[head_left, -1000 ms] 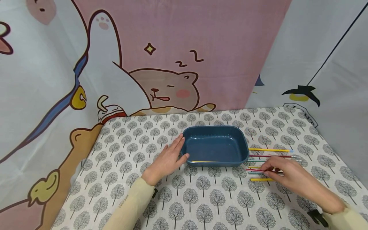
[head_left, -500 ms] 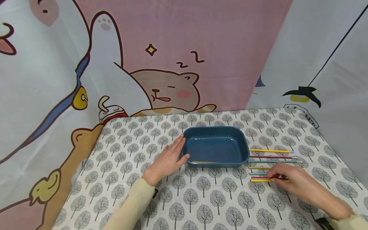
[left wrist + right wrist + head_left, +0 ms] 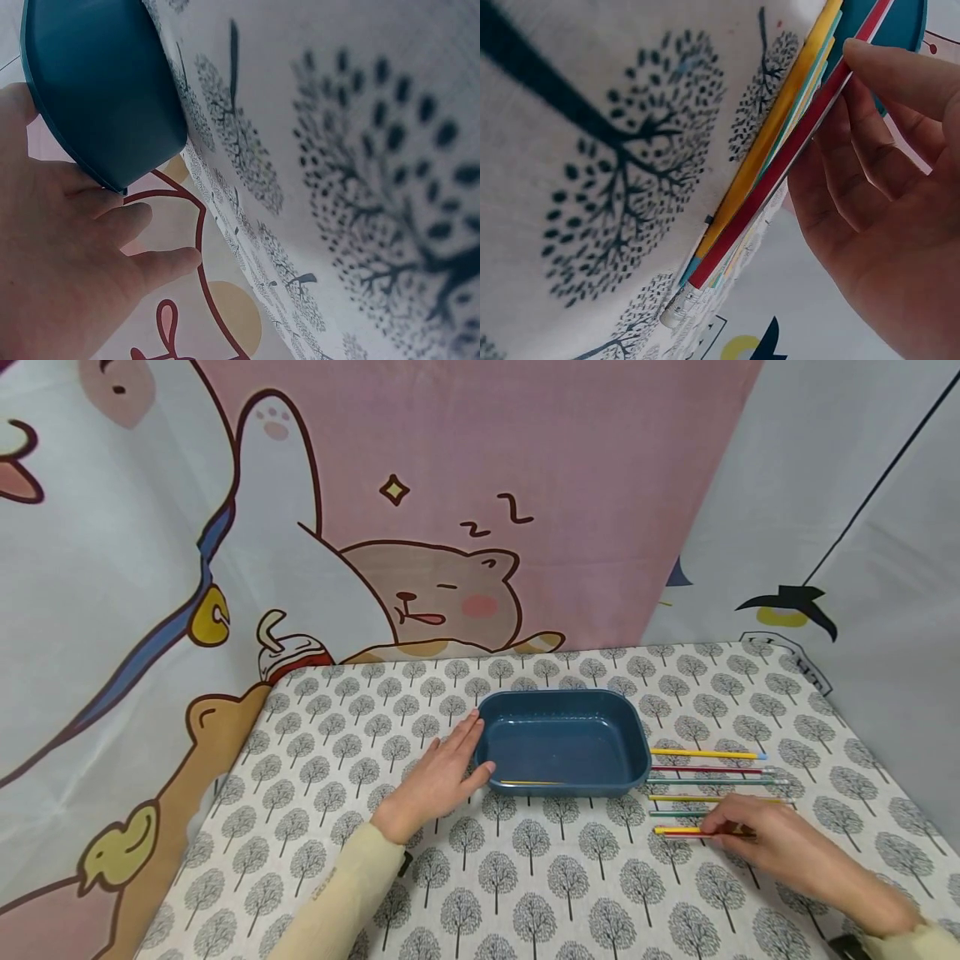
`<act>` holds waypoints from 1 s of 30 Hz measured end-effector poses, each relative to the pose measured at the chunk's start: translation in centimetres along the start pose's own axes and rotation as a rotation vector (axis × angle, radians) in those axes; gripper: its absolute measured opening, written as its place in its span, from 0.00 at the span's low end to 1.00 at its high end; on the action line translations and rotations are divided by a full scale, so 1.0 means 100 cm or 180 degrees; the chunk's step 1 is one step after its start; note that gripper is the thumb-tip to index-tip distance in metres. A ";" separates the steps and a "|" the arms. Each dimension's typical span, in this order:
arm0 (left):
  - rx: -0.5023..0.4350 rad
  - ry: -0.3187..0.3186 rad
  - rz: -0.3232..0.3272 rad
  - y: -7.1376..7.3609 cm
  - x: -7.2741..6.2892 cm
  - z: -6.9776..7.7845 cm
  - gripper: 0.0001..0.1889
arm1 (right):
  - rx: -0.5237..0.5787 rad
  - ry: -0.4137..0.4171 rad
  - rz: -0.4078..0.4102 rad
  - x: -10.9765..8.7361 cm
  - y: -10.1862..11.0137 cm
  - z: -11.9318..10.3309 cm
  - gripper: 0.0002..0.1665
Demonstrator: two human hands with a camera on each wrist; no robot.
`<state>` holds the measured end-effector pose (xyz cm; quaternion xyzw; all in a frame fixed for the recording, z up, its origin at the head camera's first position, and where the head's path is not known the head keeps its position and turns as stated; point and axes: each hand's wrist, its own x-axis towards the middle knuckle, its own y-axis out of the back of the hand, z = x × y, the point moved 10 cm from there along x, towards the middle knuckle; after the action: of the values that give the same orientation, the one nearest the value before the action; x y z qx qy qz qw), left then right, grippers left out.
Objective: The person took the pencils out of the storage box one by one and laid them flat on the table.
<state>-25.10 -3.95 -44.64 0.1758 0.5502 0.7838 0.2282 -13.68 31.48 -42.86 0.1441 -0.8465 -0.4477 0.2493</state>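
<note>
My left hand (image 3: 431, 785) rests against the left end of a dark blue dish (image 3: 558, 747), its fingers extended along the rim. In the left wrist view, the fingers touch the dish's outer edge. My right hand (image 3: 772, 835) pinches a red pencil (image 3: 778, 161) between thumb and fingers; its eraser end shows in the right wrist view. That pencil is over or close beside a yellow pencil (image 3: 776, 112), the nearest of a row right of the dish. Inside the dish, along its near side, a thin yellow pencil (image 3: 528, 782) shows in part.
Several other pencils lie roughly parallel right of the dish, among them a yellow pencil (image 3: 705, 753) at the back and a green pencil (image 3: 675, 814) nearer the front. A tree-print cloth (image 3: 525, 877) covers the table. Behind it hangs a cartoon curtain (image 3: 585, 485).
My right hand has moved toward the table's front with the red pencil, passing from the green pencil to the front yellow one. The left hand and the dish have stayed in place.
</note>
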 end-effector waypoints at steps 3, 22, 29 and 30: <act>-0.0014 -0.0012 0.0018 0.001 0.000 0.000 0.41 | -0.0042 -0.0044 -0.0042 -0.001 -0.003 0.003 0.27; 0.0013 -0.0019 -0.0004 0.001 0.000 0.000 0.42 | -0.0179 -0.0217 -0.0206 -0.005 -0.013 0.012 0.26; 0.0004 -0.0044 0.0009 0.001 0.000 0.001 0.41 | -0.0188 -0.0161 -0.0236 -0.005 -0.015 0.010 0.26; 0.0002 -0.0045 0.0013 0.001 0.000 0.001 0.41 | -0.0176 -0.0154 -0.0241 -0.005 -0.015 0.010 0.26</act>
<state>-25.11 -3.88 -44.51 0.1825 0.5484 0.7828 0.2304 -13.77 31.54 -44.71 0.1582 -0.8336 -0.4834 0.2155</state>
